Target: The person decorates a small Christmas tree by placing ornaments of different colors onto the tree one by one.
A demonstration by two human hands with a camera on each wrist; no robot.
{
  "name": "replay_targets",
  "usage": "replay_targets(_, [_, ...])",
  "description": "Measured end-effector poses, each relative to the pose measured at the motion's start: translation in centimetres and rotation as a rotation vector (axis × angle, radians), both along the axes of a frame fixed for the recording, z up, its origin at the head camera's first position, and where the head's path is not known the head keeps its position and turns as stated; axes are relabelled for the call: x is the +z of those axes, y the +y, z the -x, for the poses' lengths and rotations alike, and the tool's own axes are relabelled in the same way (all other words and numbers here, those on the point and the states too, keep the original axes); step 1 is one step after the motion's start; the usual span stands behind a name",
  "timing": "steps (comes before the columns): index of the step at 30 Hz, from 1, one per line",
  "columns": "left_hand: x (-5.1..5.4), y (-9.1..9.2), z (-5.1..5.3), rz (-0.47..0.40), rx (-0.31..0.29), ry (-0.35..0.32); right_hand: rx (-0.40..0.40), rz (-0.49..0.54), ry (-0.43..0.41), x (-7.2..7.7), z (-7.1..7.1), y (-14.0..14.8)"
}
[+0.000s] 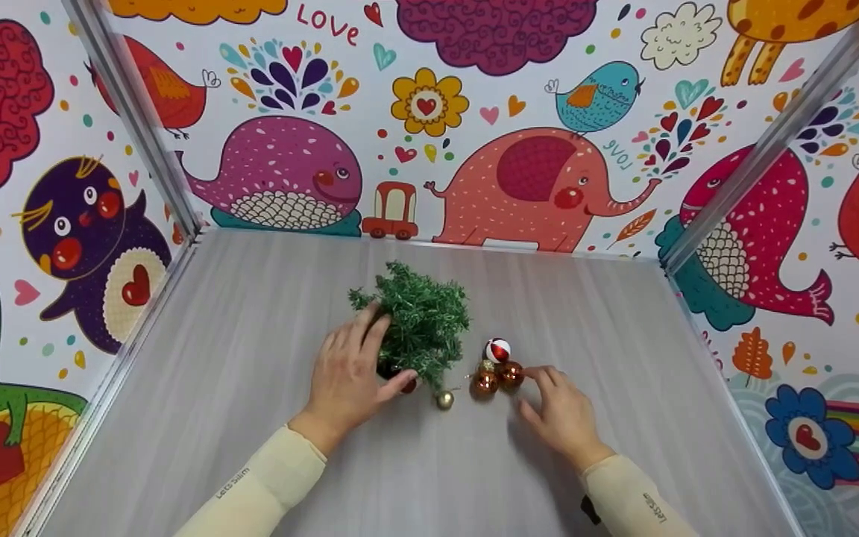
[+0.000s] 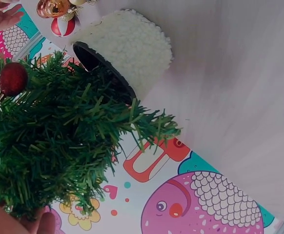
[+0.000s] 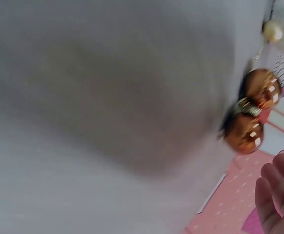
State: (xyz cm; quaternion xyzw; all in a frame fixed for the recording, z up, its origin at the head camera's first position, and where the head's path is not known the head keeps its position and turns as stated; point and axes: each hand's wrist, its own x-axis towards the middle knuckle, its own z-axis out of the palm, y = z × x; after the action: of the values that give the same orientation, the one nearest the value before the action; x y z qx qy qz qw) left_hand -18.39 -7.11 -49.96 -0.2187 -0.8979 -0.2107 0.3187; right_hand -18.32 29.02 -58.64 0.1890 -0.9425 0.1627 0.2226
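Observation:
A small artificial Christmas tree (image 1: 426,313) stands on the table in the head view. My left hand (image 1: 351,373) holds its foliage from the left, fingers among the branches and thumb across the front. The left wrist view shows its white, rough-textured pot (image 2: 132,48) and a dark red ball (image 2: 13,79) on a branch. Right of the tree lie two shiny copper balls (image 1: 485,383), a red-and-white ball (image 1: 498,350) and a small gold ball (image 1: 445,400). Beside the copper balls is my right hand (image 1: 562,414), fingers loosely bent, index fingertip at or against the nearer one.
The grey wood-grain table (image 1: 250,321) is enclosed by walls printed with cartoon animals, including an elephant (image 1: 526,194). Metal frame posts (image 1: 139,127) stand at the back corners. A glittery gold piece (image 1: 487,366) sits among the balls.

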Motion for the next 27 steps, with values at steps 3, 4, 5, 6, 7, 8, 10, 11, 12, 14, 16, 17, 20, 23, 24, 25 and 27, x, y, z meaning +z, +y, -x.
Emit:
replay_targets(3, [0.0, 0.0, 0.0, 0.007, 0.0, -0.006, -0.035, 0.007, -0.037, -0.4, 0.4, 0.6])
replay_targets(4, [0.0, 0.0, 0.0, 0.01, -0.001, -0.008, -0.044, 0.014, -0.048, -0.5, 0.5, 0.7])
replay_targets(5, [0.0, -0.1, 0.0, 0.013, -0.002, -0.012, -0.054, 0.023, -0.061, -0.6, 0.6, 0.8])
replay_targets(6, [-0.1, -0.1, 0.0, 0.017, -0.002, -0.016, -0.062, 0.034, -0.074, -0.7, 0.7, 0.9])
replay_targets(7, [-0.1, -0.1, 0.0, 0.019, -0.003, -0.018, -0.069, 0.049, -0.086, -0.8, 0.8, 1.0])
replay_targets(8, [-0.1, -0.1, 0.0, 0.021, -0.004, -0.02, -0.074, 0.067, -0.1, -0.9, 0.9, 1.1])
replay_targets(10, [-0.1, -0.2, 0.0, 0.025, -0.005, -0.023, -0.074, 0.117, -0.127, -1.1, 1.1, 1.3])
replay_targets(11, [0.0, -0.2, 0.0, 0.026, -0.007, -0.025, -0.07, 0.143, -0.141, -1.2, 1.2, 1.3])
replay_targets(12, [0.0, -0.2, 0.0, 0.028, -0.008, -0.026, -0.065, 0.168, -0.154, -1.3, 1.4, 1.3])
replay_targets(14, [0.0, -0.3, 0.0, 0.03, -0.01, -0.026, -0.044, 0.211, -0.176, -1.5, 1.7, 1.4])
replay_targets(16, [0.0, -0.3, 0.0, 0.03, -0.011, -0.031, -0.017, 0.239, -0.202, -1.7, 2.1, 1.3])
replay_targets(17, [0.0, -0.4, 0.0, 0.03, -0.01, -0.035, -0.003, 0.252, -0.215, -1.9, 2.4, 1.2])
replay_targets(20, [0.1, -0.4, -0.1, 0.031, -0.007, -0.041, 0.025, 0.28, -0.256, -2.2, 2.9, 0.9])
replay_targets(23, [0.1, -0.4, 0.0, 0.032, -0.011, -0.037, 0.021, 0.29, -0.274, -2.4, 3.1, 0.7])
replay_targets(24, [0.1, -0.4, 0.0, 0.032, -0.013, -0.036, 0.016, 0.283, -0.27, -2.5, 3.1, 0.6])
replay_targets(25, [0.0, -0.4, 0.0, 0.034, -0.015, -0.033, 0.012, 0.276, -0.264, -2.5, 3.1, 0.5])
replay_targets(27, [0.0, -0.4, 0.0, 0.038, -0.016, -0.032, -0.001, 0.248, -0.247, -2.6, 3.1, 0.3])
